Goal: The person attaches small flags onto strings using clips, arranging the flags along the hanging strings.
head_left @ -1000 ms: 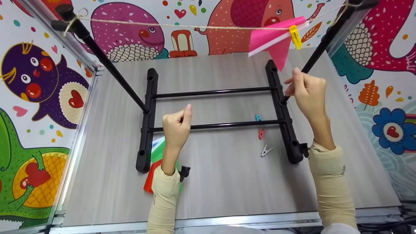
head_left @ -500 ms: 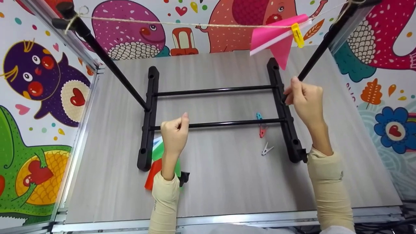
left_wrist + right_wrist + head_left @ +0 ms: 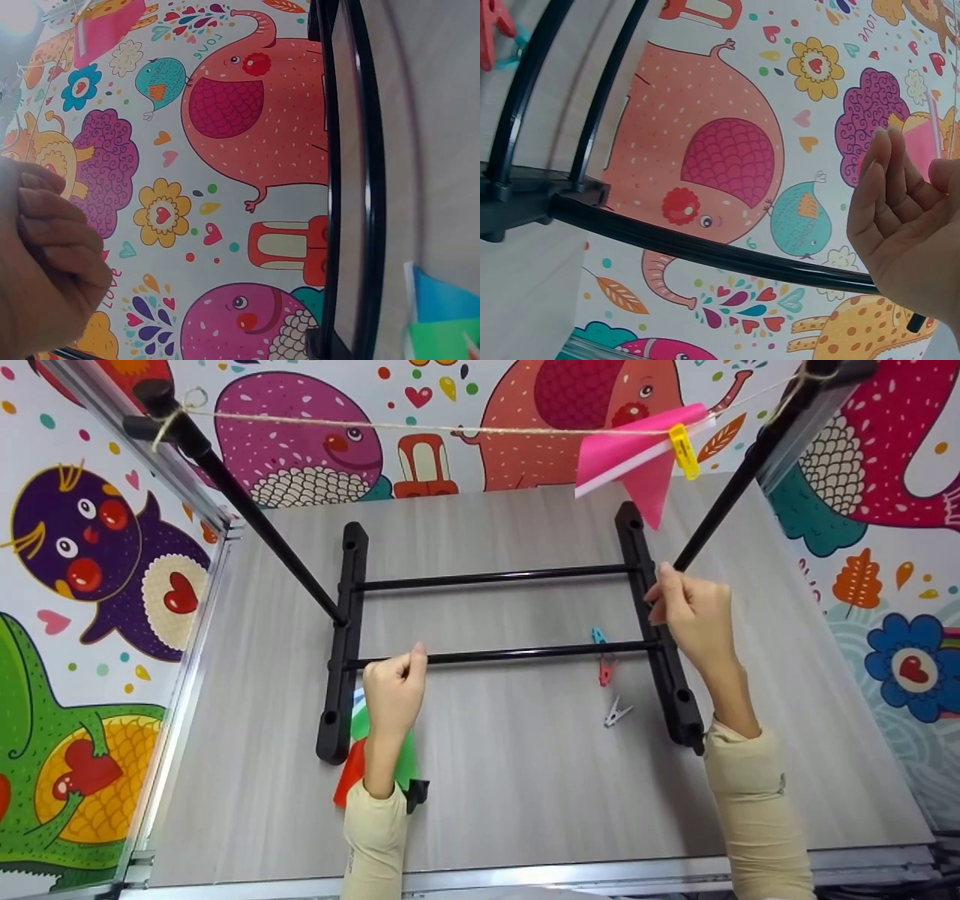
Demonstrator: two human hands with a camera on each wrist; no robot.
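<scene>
My left hand (image 3: 394, 697) is held in a fist with nothing in it, overlapping the left end of the stand's near crossbar (image 3: 525, 651). Red (image 3: 351, 774) and green (image 3: 406, 761) paper flags lie on the table beneath my left wrist, partly covered by it. Beside the stand's right upright (image 3: 724, 517), my right hand (image 3: 697, 619) hovers with loosely bent fingers, nothing between them. A pink paper flag (image 3: 651, 491) hangs over the string (image 3: 375, 425), with a yellow clothespin (image 3: 683, 451) clipped at its right side.
Blue (image 3: 598, 635) and red (image 3: 605, 671) clothespins lie by the near crossbar, with a pale grey clothespin (image 3: 617, 712) in front of them. The black stand's left foot (image 3: 334, 727) and left upright (image 3: 262, 529) border the work area. A cartoon-printed wall rises behind.
Both hands have come down and back toward the person, moving slightly left. The left stays fisted and the right loosely bent. Flags and clothespins stay where they were.
</scene>
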